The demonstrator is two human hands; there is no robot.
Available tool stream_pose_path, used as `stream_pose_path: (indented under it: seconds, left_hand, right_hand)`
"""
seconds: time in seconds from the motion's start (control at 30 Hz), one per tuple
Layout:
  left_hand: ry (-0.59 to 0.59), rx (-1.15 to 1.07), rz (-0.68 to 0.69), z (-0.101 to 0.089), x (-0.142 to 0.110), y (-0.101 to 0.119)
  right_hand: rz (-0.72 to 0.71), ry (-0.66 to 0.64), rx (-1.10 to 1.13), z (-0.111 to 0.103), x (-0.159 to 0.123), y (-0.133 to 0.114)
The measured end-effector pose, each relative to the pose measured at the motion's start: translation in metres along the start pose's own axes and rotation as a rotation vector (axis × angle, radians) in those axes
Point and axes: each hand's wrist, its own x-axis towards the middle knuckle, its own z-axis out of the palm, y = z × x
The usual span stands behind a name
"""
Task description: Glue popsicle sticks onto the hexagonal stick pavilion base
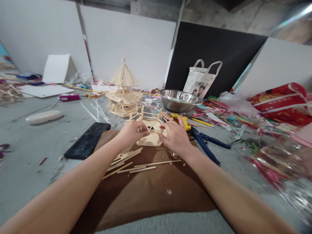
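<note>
A small wooden stick (pixel 155 132) spans the gap between my two hands, over the near side of a many-sided model base (pixel 148 141) built of pale sticks. My left hand (pixel 133 132) pinches the stick's left end between thumb and fingers. At its other end, my right hand (pixel 175 135) has thumb and forefinger closed on it. Short upright posts (pixel 142 111) and rails rise from the base, partly hidden behind my hands. Loose wooden sticks (pixel 126 157) lie in front on a brown sheet (pixel 156 191).
A finished-looking pavilion model (pixel 123 78) stands behind. To the right are a yellow-handled tool (pixel 186 123), blue-handled cutters (pixel 203 143) and a metal bowl (pixel 180 101). A black phone (pixel 86 141) lies left, beyond it a white oblong case (pixel 44 117). Colourful scraps cover the right side.
</note>
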Motion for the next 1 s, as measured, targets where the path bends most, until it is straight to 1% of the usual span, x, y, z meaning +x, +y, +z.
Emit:
stream_pose_path:
  seconds: [0.23, 0.77, 1.0]
  left_hand:
    - [-0.004, -0.006, 0.017, 0.0, -0.0005, 0.001]
    - [-0.006, -0.042, 0.009, -0.0005, -0.0018, 0.0007]
    - [-0.048, -0.07, 0.061, -0.0017, -0.0002, -0.0054]
  right_hand:
    - [-0.001, 0.033, -0.003, 0.0006, -0.0009, -0.0014]
    - [-0.002, 0.028, -0.007, 0.0007, -0.0013, -0.0016]
    - [-0.006, 0.017, -0.014, 0.0004, -0.0005, -0.0017]
